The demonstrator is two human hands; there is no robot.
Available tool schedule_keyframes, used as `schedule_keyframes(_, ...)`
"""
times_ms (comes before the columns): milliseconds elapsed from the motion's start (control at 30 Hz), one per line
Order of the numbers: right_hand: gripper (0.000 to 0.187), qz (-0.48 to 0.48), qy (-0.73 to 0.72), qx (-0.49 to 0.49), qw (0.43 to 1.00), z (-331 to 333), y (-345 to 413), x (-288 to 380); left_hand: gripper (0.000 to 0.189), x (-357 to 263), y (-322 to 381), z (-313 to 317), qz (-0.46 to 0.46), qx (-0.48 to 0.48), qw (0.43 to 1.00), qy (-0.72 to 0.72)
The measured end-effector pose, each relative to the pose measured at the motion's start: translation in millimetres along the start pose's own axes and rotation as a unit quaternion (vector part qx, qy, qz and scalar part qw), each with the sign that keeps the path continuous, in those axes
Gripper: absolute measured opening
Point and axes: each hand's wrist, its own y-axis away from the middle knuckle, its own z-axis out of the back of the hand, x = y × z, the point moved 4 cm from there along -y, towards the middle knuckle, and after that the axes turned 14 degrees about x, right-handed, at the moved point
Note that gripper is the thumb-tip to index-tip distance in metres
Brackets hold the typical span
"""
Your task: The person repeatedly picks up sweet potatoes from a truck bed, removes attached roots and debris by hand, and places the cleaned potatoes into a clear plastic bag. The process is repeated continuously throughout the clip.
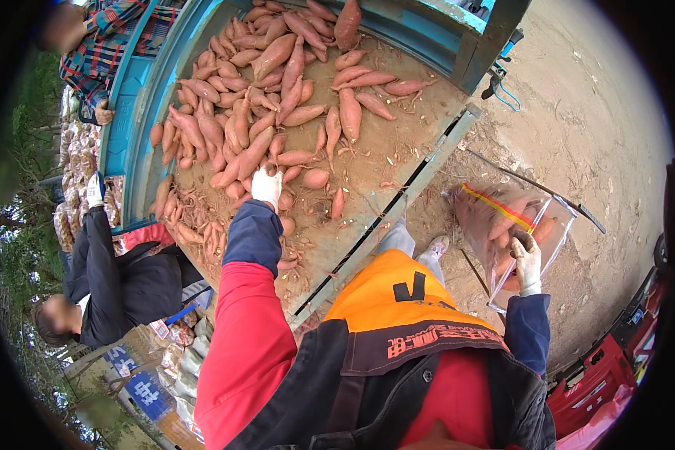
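My left hand [267,187], in a white glove with darkened fingertips, reaches into a pile of reddish sweet potatoes [253,152] on a blue truck bed [371,185]. Its fingers rest among the roots, and whether they grip one is hidden. Off the side of the bed, my right hand [526,260], gloved too, pinches the rim of a clear plastic bag [472,225] with a red and yellow band. Several sweet potatoes [512,216] lie inside this bag.
A metal edge [382,219] borders the bed before me. Beyond it stand one person in plaid [118,34] and another in a dark jacket [129,281]. Filled bags [81,163] are stacked behind them. A dark rod [540,188] lies by the bag; a red vehicle [602,371] is at right.
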Motion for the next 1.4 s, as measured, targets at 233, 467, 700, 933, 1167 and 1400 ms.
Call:
schedule_keyframes(233, 0.033, -0.040, 0.058, 0.084, 0.994, -91, -40, 43, 0.055, 58, -73, 33, 0.087, -0.041, 0.981, -0.167)
schedule_keyframes(467, 0.035, -0.057, 0.078, 0.153, 0.984, -172, -69, 73, 0.077, 56, -118, 25, 0.058, 0.080, 0.968, -0.229)
schedule_keyframes(700, 0.033, -0.067, 0.048, 0.236, 0.968, -247, -98, 111, 0.067, 31, -96, 71, -0.054, 0.189, 0.757, 0.623)
schedule_keyframes(933, 0.069, -0.083, -0.139, 0.408, 0.899, -375, -115, 180, 0.056, -85, -11, 72, -0.086, 0.241, 0.613, 0.747)
schedule_keyframes(1167, 0.089, -0.132, -0.057, 0.403, 0.904, -397, -118, 160, 0.080, -137, 25, 18, -0.166, 0.435, 0.655, 0.595)
schedule_keyframes(1400, 0.081, -0.106, -0.104, 0.445, 0.883, -390, -115, 150, 0.077, -147, 20, 12, -0.130, 0.355, 0.689, 0.619)
